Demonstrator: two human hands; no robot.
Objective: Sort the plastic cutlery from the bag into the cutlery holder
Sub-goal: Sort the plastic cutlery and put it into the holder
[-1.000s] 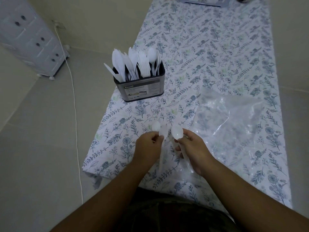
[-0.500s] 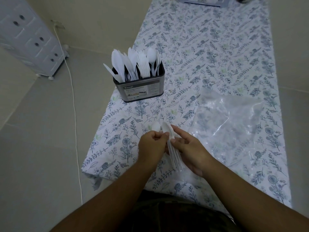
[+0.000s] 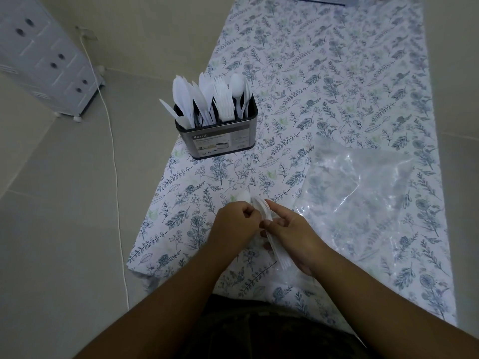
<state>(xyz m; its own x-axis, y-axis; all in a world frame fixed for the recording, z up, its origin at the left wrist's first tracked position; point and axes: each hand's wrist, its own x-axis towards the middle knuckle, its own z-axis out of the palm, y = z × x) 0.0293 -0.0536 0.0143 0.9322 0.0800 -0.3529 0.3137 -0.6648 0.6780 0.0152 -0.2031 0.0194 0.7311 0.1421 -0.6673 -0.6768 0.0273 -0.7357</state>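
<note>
A steel cutlery holder (image 3: 220, 141) stands on the floral tablecloth (image 3: 324, 73), filled with white plastic knives, forks (image 3: 223, 102) and spoons (image 3: 237, 85). The clear plastic bag (image 3: 363, 190) lies flat to the right. Near the table's front edge my right hand (image 3: 290, 234) holds a stack of white plastic spoons (image 3: 272, 234), bowls pointing away from me. My left hand (image 3: 236, 224) pinches the stack near its bowls. Another spoon bowl (image 3: 243, 196) shows just beyond my left hand; whether it lies on the cloth or is held is unclear.
A white drawer unit on wheels (image 3: 46, 55) stands on the tiled floor at the left, with a white cable (image 3: 114, 164) running along the floor beside the table. Objects at the table's far end (image 3: 316, 0) are cut off by the frame.
One second ago each hand held spoons apart. The hands have come together, and the spoons now form one stack held by both.
</note>
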